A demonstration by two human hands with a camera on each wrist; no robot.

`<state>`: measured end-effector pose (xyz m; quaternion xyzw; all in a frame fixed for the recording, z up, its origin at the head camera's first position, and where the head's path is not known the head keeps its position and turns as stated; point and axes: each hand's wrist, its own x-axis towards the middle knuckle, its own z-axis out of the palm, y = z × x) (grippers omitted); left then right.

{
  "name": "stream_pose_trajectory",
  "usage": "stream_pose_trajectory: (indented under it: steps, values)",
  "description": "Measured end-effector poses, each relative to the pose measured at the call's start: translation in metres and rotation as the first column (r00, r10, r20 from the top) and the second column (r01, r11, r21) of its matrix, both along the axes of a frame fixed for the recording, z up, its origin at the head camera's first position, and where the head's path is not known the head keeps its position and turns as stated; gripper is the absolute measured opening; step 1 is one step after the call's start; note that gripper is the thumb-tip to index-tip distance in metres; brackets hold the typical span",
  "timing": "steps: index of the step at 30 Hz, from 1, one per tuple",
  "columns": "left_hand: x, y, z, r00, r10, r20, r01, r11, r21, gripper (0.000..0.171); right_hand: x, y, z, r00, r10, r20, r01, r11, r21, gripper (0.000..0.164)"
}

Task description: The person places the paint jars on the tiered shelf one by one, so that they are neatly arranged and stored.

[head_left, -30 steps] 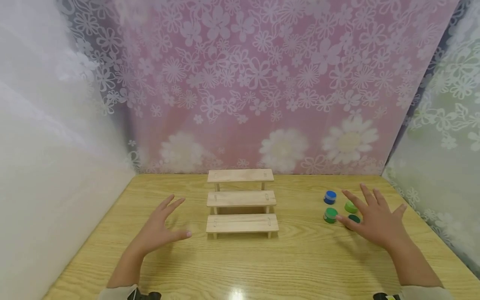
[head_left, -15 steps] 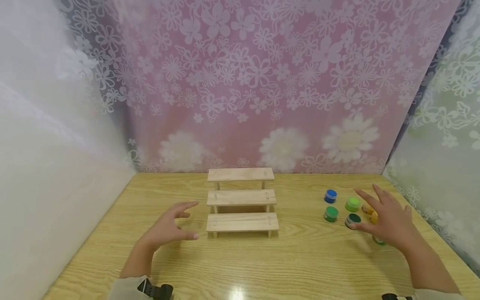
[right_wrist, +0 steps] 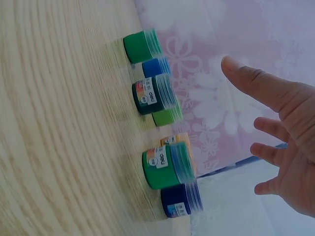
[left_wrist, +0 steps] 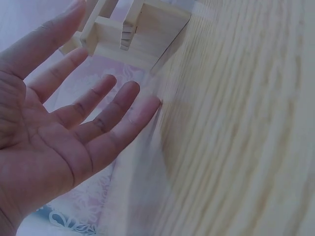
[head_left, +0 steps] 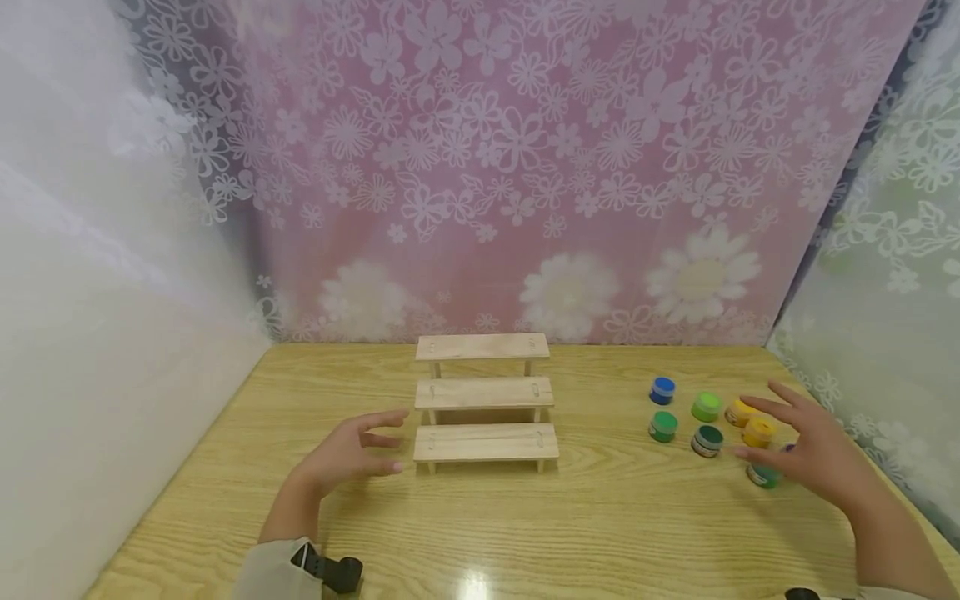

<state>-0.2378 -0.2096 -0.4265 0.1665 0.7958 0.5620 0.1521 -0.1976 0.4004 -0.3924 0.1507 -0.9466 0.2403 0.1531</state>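
Note:
Left of a three-step wooden stand [head_left: 483, 393], my left hand [head_left: 347, 457] holds nothing, its fingers spread and slightly bent toward the lowest step. My right hand [head_left: 813, 450] hovers over the paint jars at the table's right, thumb apart from the fingers and nothing between them. Around it stand a dark green jar [head_left: 707, 441], a yellow jar [head_left: 759, 432], an orange-yellow jar [head_left: 738, 412] and a green jar [right_wrist: 166, 165]. A dark blue jar [right_wrist: 180, 200] is mostly hidden by the hand in the head view. Farther left are a blue jar [head_left: 662, 391], a light green jar [head_left: 706, 407] and another green jar [head_left: 663, 427].
The wood-grain table [head_left: 480, 525] meets a pink flowered backdrop [head_left: 480, 167] at the back. A white wall [head_left: 112, 333] bounds the left side, and a pale flowered panel [head_left: 892, 333] the right.
My right hand has moved right and toward me, uncovering several jars. My left hand has shifted right, closer to the wooden stand, with its fingers a little more bent. The jars look unmoved.

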Motion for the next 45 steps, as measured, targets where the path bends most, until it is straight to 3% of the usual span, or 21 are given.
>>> stream_pose_trajectory:
  steps: [7, 13, 17, 23, 26, 33, 45]
  values:
    - [-0.004, 0.006, -0.006, 0.997, -0.026, 0.075, 0.018, 0.995, 0.096, 0.073, 0.007, 0.015, -0.005, 0.990, -0.050, 0.132, 0.054, 0.998, -0.022, 0.078]
    - [-0.009, 0.007, -0.010, 0.993, -0.066, 0.099, 0.054, 0.992, 0.118, 0.073, 0.009, 0.025, -0.013, 0.984, -0.051, 0.172, 0.063, 0.996, -0.069, 0.075]
    - [-0.011, 0.010, -0.012, 0.994, -0.060, 0.096, 0.048, 0.992, 0.118, 0.071, 0.011, 0.033, -0.017, 0.976, -0.080, 0.203, 0.097, 0.992, -0.075, 0.065]
    - [-0.012, 0.015, -0.015, 0.993, -0.021, 0.116, 0.009, 0.994, 0.108, 0.067, 0.015, 0.042, -0.018, 0.917, -0.114, 0.383, 0.169, 0.979, -0.113, 0.066]
    - [-0.013, 0.016, -0.018, 0.992, -0.004, 0.125, -0.010, 0.994, 0.112, 0.067, 0.016, 0.043, -0.020, 0.896, -0.124, 0.426, 0.185, 0.977, -0.104, 0.067]
    - [-0.014, 0.018, -0.022, 0.994, 0.006, 0.108, -0.020, 0.991, 0.130, 0.068, 0.015, 0.046, -0.025, 0.886, -0.136, 0.443, 0.204, 0.973, -0.110, 0.061]
    - [-0.014, 0.020, -0.022, 0.996, 0.011, 0.088, -0.025, 0.986, 0.167, 0.064, 0.011, 0.045, -0.024, 0.869, -0.127, 0.479, 0.185, 0.980, -0.076, 0.072]
